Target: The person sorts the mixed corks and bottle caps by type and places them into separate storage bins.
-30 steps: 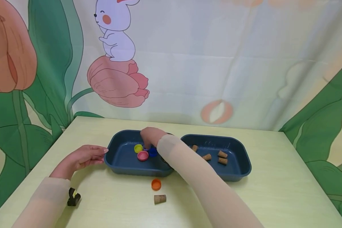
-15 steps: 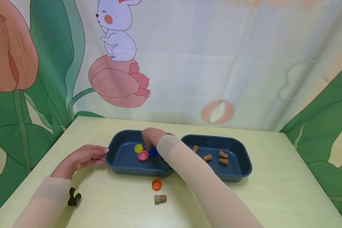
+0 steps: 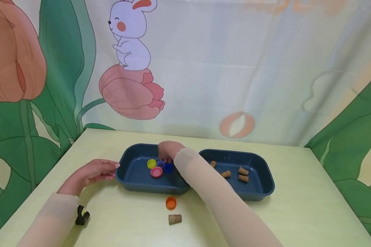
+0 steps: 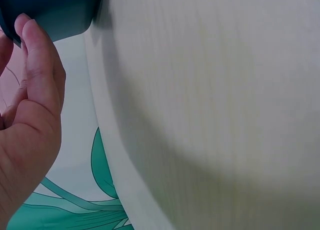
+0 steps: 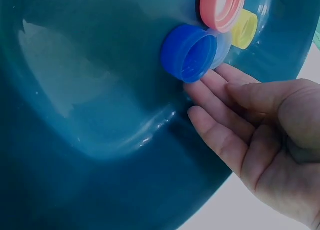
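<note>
My left hand (image 3: 96, 171) holds the left end of the left dark blue tray (image 3: 154, 189) at its rim. In the left wrist view, fingers (image 4: 40, 55) lie against the tray's outer wall. My right hand (image 3: 170, 151) reaches into that tray with loosely extended fingers. Its fingertips touch or nearly touch the blue bottle cap (image 5: 187, 52) and the pale blue bottle cap (image 5: 222, 47). A pink bottle cap (image 3: 156, 172) and a yellow bottle cap (image 3: 151, 164) sit close beside them. The right sleeve hides part of both trays.
A second dark blue tray (image 3: 262, 196) stands to the right, with several corks (image 3: 243, 178) inside. In front lie an orange bottle cap (image 3: 171, 203) and a cork (image 3: 175, 219). A small black object (image 3: 82, 216) is by my left sleeve. A printed curtain (image 3: 198, 68) hangs behind the table.
My right hand has shifted slightly right inside the tray, so the pale blue cap shows more clearly. The left hand stays at the tray's end. The head view has shifted a little.
</note>
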Demonstrator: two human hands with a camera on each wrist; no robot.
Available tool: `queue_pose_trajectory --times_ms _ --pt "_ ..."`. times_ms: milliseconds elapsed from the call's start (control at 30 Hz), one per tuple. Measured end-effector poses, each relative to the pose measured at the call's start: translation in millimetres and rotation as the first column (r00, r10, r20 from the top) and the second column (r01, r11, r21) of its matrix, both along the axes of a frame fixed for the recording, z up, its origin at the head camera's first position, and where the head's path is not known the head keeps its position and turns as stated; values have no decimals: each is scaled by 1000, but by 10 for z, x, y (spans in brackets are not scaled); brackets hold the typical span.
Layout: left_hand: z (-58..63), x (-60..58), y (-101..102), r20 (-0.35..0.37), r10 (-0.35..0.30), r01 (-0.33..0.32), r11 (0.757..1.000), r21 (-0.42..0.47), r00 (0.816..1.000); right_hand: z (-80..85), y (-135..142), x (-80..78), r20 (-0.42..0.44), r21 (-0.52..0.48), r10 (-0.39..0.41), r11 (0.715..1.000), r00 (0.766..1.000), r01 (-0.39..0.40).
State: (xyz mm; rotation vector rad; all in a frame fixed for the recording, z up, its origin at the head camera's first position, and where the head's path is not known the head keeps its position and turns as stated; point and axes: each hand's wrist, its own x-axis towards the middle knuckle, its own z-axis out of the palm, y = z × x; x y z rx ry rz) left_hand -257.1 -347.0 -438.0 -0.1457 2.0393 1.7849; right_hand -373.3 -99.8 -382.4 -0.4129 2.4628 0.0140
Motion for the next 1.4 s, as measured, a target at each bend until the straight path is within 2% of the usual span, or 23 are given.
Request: queue_pose_trajectory --times_ms 133,333,500,700,833,1100,1233,1400 --pt "-18 6 9 2 -6 6 1000 -1 1000 43 20 32 21 8 -9 1000 1000 9" --pt "0 -13 9 9 2 -2 1000 -14 1000 213 148 57 43 -76 112 991 993 -109" --pt "14 16 -9 -5 -2 2 999 -36 1000 382 205 96 -2 -101 232 968 973 -231" --pt "-22 32 -10 2 -4 4 1000 -20 1000 535 366 202 -95 -166 250 950 964 -263" --pt "-39 33 -7 4 -6 6 1000 -1 1000 619 556 276 -174 -240 281 917 944 -317" --pt "-19 20 10 11 0 0 1000 -11 1000 770 960 423 -291 -391 283 837 914 -383" --pt "-9 7 10 11 4 -3 1000 -11 1000 827 1127 521 -331 -450 261 801 907 -395" --pt "2 1 9 6 1 -1 1000 -4 1000 879 1294 676 -361 -514 211 768 909 -382"
